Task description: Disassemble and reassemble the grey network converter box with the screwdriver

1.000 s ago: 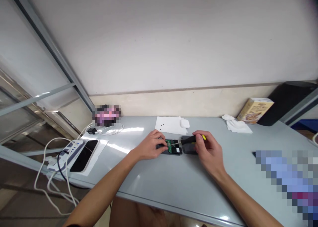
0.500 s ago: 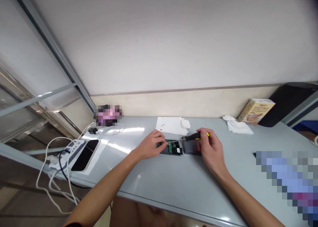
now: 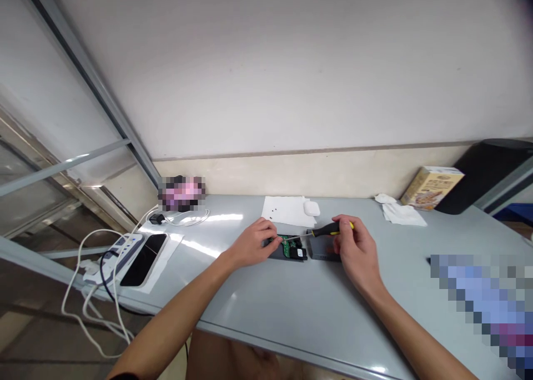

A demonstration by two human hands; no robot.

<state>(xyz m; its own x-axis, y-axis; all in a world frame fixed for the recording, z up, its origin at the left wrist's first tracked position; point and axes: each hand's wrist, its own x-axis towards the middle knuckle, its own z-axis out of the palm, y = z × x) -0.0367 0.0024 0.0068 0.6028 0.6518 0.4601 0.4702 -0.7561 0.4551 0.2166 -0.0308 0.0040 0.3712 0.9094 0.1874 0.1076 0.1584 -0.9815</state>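
In the head view, my right hand (image 3: 358, 249) grips a screwdriver (image 3: 327, 229) by its black and yellow handle. Its thin shaft points left, with the tip at a green circuit board (image 3: 287, 247). That board sits in an opened dark casing (image 3: 291, 257) on the table. My left hand (image 3: 254, 244) lies over the casing's left end, thumb and fingertips closed together near the screwdriver tip. Whatever is between them is too small or hidden to make out. Just right of the board, partly behind my right hand, lies a second dark casing piece (image 3: 320, 249).
Behind the casing, white paper (image 3: 283, 209) carries several tiny dark pieces and a white rounded case (image 3: 311, 208). A phone (image 3: 144, 259), power strip (image 3: 112, 258) and cables are at left. Tissues (image 3: 402, 213) and a food box (image 3: 433, 187) stand back right; a blurred-out item is at right.
My right hand and the screwdriver handle have shifted very slightly right. My left hand, the board and the casing look the same apart from a small camera shift.
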